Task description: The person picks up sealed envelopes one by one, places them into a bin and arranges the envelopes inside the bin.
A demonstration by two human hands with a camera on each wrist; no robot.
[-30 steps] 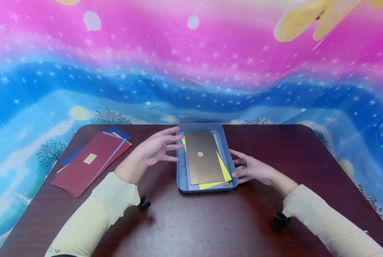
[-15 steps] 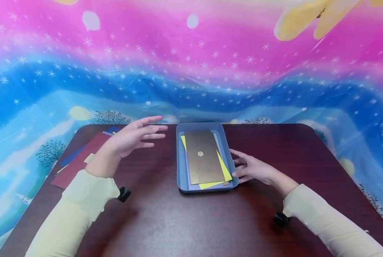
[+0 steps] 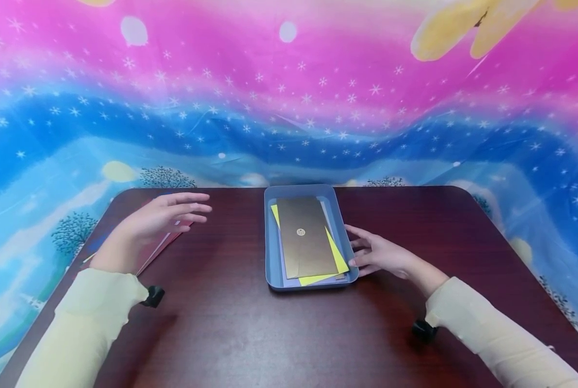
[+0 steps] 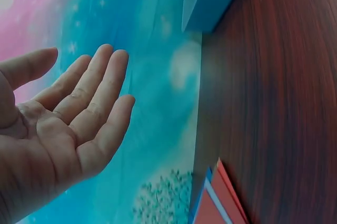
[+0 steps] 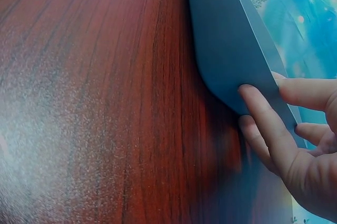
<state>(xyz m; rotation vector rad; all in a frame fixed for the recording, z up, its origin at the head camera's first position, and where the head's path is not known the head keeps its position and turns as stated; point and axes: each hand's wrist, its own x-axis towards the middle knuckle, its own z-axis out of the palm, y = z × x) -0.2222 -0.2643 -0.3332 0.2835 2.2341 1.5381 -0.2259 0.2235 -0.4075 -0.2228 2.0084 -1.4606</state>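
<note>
My left hand (image 3: 148, 223) hovers over a stack of envelopes (image 3: 150, 252) on the table's left side and hides most of it. Its fingers are extended and hold nothing; the left wrist view shows a bare palm. Red, lilac and blue corners of the stack show there. At centre stands a grey-blue tray (image 3: 272, 269). A bronze envelope (image 3: 305, 250) with a round seal lies on top inside it, over a yellow envelope (image 3: 339, 254) and a lilac one. Against the tray's right wall my right hand (image 3: 383, 256) rests its fairly straight fingers, with fingertips (image 5: 246, 90) on the outer side.
The dark reddish-brown wooden table (image 3: 269, 339) has rounded far corners. A pink and blue snowflake-patterned cloth (image 3: 250, 91) hangs behind it. Small black devices sit at both cuffs, the left one (image 3: 153, 296) and the right one (image 3: 423, 330).
My left hand has moved left, away from the tray, over the envelope stack. My right hand stays at the tray's right side, and the tray has not moved.
</note>
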